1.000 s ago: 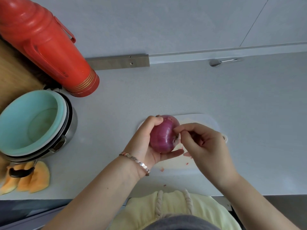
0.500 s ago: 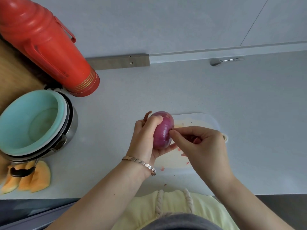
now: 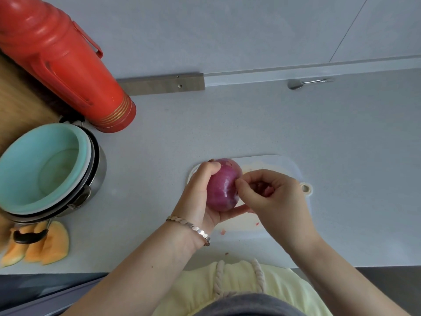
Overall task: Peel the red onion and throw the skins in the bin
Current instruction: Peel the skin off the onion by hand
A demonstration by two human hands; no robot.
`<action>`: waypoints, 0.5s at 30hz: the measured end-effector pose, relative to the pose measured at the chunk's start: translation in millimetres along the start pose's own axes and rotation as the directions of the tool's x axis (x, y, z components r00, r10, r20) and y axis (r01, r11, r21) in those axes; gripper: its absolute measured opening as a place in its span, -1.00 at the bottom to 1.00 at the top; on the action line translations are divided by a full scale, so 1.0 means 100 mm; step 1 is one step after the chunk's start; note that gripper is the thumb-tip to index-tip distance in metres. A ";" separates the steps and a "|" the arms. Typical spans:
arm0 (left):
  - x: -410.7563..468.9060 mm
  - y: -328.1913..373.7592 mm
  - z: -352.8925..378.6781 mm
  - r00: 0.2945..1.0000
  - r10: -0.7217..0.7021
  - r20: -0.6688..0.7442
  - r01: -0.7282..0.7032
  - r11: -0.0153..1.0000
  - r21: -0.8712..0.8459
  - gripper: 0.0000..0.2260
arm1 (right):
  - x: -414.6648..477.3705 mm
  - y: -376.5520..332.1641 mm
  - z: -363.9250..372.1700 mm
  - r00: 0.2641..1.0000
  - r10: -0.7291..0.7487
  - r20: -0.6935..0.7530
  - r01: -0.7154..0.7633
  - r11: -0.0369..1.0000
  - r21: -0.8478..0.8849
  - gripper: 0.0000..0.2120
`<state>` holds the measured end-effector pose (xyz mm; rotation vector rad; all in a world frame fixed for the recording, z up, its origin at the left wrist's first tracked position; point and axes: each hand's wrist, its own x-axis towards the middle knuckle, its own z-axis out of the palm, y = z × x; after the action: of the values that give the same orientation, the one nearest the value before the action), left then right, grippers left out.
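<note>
You are cradling the onion (image 3: pixel 224 185) in your left hand (image 3: pixel 200 195), just above the board (image 3: pixel 284 165), thumb over the top and fingers under, likely so it cannot roll while you pick. Your right hand (image 3: pixel 271 195) is pinching at the onion's right side, fingertips (image 3: pixel 239 184) touching the skin, apparently working an edge loose. Small skin flecks (image 3: pixel 223 231) are lying on the board's near edge. No bin is showing. The tabletop (image 3: pixel 227 124) beyond the board is lying bare.
</note>
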<state>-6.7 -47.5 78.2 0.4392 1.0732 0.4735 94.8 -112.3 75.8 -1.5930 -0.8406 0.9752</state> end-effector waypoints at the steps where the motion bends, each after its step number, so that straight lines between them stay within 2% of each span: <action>1: 0.00 0.01 -0.01 0.999 -0.010 0.041 0.010 1.000 0.010 -0.71 | 0.01 0.01 -0.01 0.999 -0.037 0.019 0.036 0.999 0.006 -0.84; 3: -0.01 0.04 0.00 0.993 -0.017 0.119 0.011 0.999 0.049 -0.76 | 0.03 0.01 -0.05 0.987 -0.151 0.055 0.152 0.988 -0.011 -0.83; 6: -0.01 0.09 0.00 0.987 -0.039 0.153 0.026 0.996 0.089 -0.72 | 0.08 0.04 -0.13 0.934 -0.325 0.150 0.343 0.933 -0.112 -0.87; 8: 0.00 0.10 0.01 0.986 -0.056 0.157 0.038 0.993 0.116 -0.71 | 0.13 0.06 -0.17 0.897 -0.400 0.186 0.430 0.887 -0.169 -0.74; 11: 0.01 0.10 0.01 0.989 -0.066 0.135 0.048 0.991 0.127 -0.73 | 0.16 0.08 -0.20 0.859 -0.473 0.193 0.507 0.838 -0.203 -0.80; 15: 0.04 0.09 0.01 0.991 -0.063 0.119 0.046 0.989 0.141 -0.74 | 0.16 0.11 -0.19 0.852 -0.489 0.188 0.522 0.824 -0.221 -0.81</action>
<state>-5.4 -38.4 80.5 0.5531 0.9991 0.3198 119.2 -108.4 64.8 -1.4177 -1.4467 0.5919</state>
